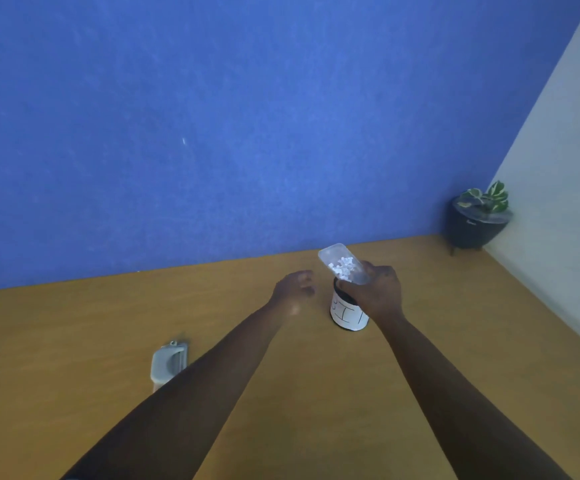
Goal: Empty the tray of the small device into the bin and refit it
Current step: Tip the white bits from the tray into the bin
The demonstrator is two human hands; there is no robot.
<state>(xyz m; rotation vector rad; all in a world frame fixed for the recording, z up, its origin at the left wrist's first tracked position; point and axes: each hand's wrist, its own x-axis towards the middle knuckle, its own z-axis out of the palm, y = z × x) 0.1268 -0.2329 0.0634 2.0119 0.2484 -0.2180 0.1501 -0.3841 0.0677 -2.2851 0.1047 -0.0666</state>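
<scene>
Holding the clear tray (343, 264) tilted over the bin (347, 311), right hand (376, 292) risks scattering bits past the narrow rim; left hand (293, 289) loosely open, empty.

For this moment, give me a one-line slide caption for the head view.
Right hand tilts the clear tray of white bits over the bin; left hand empty beside it.
</scene>
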